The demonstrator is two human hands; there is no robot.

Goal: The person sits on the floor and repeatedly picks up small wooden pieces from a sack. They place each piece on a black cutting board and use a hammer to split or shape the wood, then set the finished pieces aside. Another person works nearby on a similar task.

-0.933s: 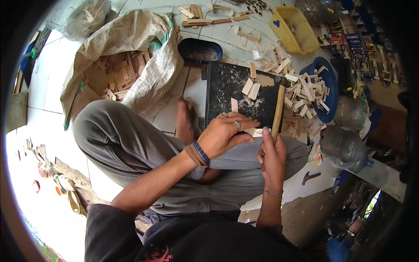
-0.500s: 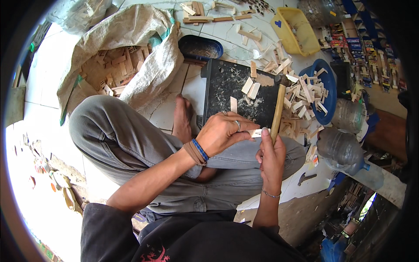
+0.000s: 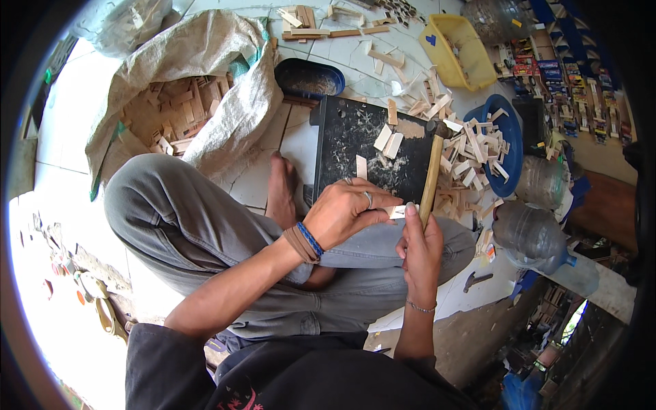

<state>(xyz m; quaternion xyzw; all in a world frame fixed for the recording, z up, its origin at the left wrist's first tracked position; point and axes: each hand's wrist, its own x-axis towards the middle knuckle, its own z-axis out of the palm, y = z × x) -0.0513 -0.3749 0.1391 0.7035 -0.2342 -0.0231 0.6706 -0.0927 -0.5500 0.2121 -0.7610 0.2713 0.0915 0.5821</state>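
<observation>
Both my hands meet above my lap, just off the near edge of a black work board [image 3: 342, 140]. Between the fingertips of my left hand [image 3: 345, 212] is one end of a small pale wooden piece [image 3: 396, 212] with a dark V-shaped mark. The thumb of my right hand [image 3: 420, 249] presses on its other end. That same hand also keeps hold of a hammer [image 3: 432, 179], its wooden handle pointing away and its dark head over the board's right side. Several loose wooden pieces [image 3: 392, 145] and shavings lie on the board.
An open woven sack [image 3: 239, 113] of wood pieces stands at the far left. Beyond the board are a dark blue tub [image 3: 335, 65] and a yellow basin [image 3: 432, 58]. On the right, wood pieces heap around a blue basin [image 3: 516, 160], near plastic bottles [image 3: 529, 236] and another hammer [image 3: 477, 281].
The whole view has shifted slightly, so the scene sits a little further left. Both hands keep the same grip on the wooden piece and the hammer.
</observation>
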